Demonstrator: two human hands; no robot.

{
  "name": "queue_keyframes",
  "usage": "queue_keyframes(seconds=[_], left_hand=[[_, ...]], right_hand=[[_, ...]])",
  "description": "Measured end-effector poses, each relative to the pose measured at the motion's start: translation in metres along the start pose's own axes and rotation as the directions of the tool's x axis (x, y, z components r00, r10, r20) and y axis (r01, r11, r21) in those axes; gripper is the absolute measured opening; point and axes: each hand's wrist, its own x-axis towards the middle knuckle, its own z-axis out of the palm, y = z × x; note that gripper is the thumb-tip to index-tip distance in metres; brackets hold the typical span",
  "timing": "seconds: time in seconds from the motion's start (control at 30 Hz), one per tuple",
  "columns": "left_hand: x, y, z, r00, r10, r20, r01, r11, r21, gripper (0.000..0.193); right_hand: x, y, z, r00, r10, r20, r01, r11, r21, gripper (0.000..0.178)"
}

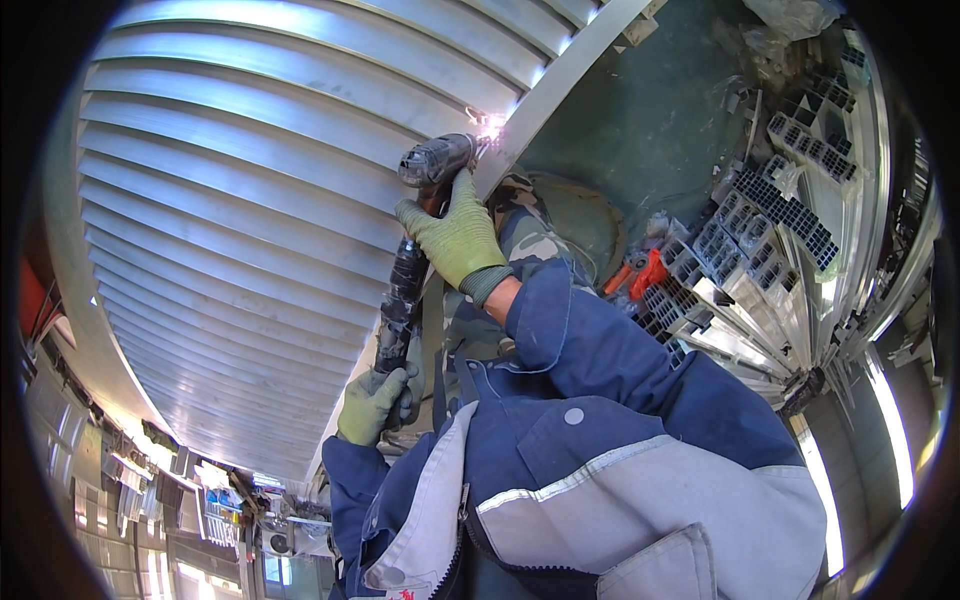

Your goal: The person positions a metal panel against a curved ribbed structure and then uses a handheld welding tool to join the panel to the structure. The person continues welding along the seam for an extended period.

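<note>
A welding torch [400, 290], long, dark and wrapped in black tape, runs from the lower middle up to a louvered metal panel [250, 190]. Bright white-pink light glows at its tip, where a slat meets the panel's side frame [560, 95]. My right hand [458, 238], in a yellow-green glove, is closed around the torch's neck just below its head. Further down, my left hand [370, 405], gloved alike, grips the torch's rear end by my jacket. Part of the left fingers is hidden behind the torch.
Stacked metal profiles [770, 220] with open cell-like ends lie to the right. An orange-red tool [648, 275] rests beside them on the green floor [640, 130]. Shelving and mixed items [220, 510] stand at the lower left. My camouflage-clad leg [530, 235] is close to the frame.
</note>
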Motion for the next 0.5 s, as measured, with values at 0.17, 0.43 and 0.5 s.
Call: queue_keyframes(seconds=[0.17, 0.43, 0.5], left_hand=[[-0.003, 0.002, -0.001, 1.000, -0.031, -0.003, 0.031, 0.999, -0.026, 0.039], [-0.006, 0.002, -0.002, 0.999, -0.038, -0.009, 0.038, 0.999, -0.032, 0.036], [-0.008, 0.003, -0.003, 0.999, -0.045, -0.009, 0.045, 0.998, -0.032, 0.036]], right_hand=[[-0.004, -0.016, -0.009, 0.994, 0.086, 0.074, -0.090, 0.994, 0.066, 0.076], [-0.008, -0.015, -0.004, 0.987, 0.127, 0.094, -0.132, 0.990, 0.041, 0.079], [-0.010, -0.011, -0.001, 0.990, 0.109, 0.088, -0.113, 0.993, 0.037, 0.081]])
